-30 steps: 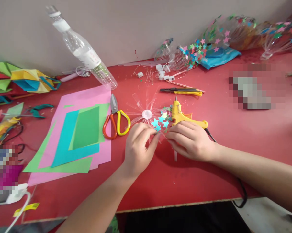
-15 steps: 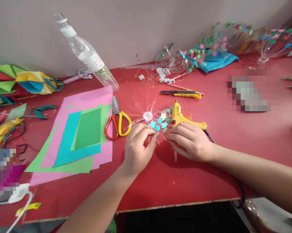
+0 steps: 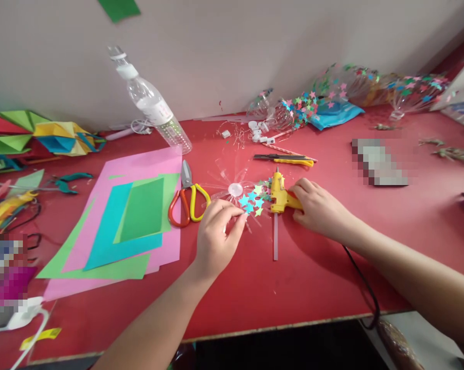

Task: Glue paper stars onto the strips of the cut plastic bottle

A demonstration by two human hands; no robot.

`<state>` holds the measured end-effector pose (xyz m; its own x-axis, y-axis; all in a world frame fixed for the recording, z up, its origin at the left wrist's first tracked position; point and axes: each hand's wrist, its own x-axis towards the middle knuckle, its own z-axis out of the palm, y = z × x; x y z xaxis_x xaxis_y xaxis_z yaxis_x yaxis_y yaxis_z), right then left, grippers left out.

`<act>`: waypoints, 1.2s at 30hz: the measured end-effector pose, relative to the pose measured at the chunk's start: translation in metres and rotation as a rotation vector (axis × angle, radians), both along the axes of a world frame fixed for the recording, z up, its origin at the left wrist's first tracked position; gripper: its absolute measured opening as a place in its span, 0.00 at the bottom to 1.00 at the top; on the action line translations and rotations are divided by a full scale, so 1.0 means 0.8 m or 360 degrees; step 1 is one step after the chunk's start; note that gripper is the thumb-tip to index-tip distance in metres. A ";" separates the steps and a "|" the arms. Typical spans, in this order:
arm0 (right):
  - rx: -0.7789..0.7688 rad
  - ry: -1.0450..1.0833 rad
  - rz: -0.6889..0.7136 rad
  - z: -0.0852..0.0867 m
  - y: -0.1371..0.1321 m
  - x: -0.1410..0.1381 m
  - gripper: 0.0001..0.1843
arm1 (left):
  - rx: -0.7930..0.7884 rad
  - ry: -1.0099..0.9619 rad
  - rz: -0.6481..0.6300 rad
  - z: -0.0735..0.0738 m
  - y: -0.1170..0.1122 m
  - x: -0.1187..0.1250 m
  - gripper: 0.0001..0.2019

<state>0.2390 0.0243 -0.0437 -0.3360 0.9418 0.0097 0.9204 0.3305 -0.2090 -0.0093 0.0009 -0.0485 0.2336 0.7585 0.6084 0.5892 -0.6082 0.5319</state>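
Note:
My left hand (image 3: 218, 236) pinches thumb and forefinger together at the tip of a clear plastic strip, though the strip hardly shows there. That strip belongs to a cut bottle piece (image 3: 235, 190) lying flat, its strips fanned out around a round centre. Small blue and green paper stars (image 3: 251, 197) lie over its right side, close to my left fingertips. My right hand (image 3: 319, 208) is closed round the handle of a yellow glue gun (image 3: 279, 195), whose nozzle points away from me. A glue stick (image 3: 275, 237) sticks out of its back end.
Scissors (image 3: 187, 192) lie left of the bottle piece, beside coloured paper sheets (image 3: 143, 208). Behind the glue gun is a yellow box cutter (image 3: 286, 159). A bottle (image 3: 155, 108) leans on the wall, and star-covered bottle pieces (image 3: 301, 110) stand at the back. The gun's cord (image 3: 361, 275) crosses the front edge.
My right hand has moved right, from beside the strips to the glue gun's handle, and has taken hold of it. My left hand stays at the strips. The view has tilted up slightly.

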 end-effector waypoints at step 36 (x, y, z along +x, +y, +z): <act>-0.0903 0.1522 -0.0376 0.020 0.033 0.044 0.21 | -0.0568 -0.0708 0.0139 0.022 0.012 -0.023 0.09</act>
<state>0.2742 0.0505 -0.0276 -0.2333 0.9309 -0.2811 0.3296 -0.1963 -0.9235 -0.0275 0.0102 -0.0305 -0.0586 0.9399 0.3365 0.3020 -0.3046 0.9033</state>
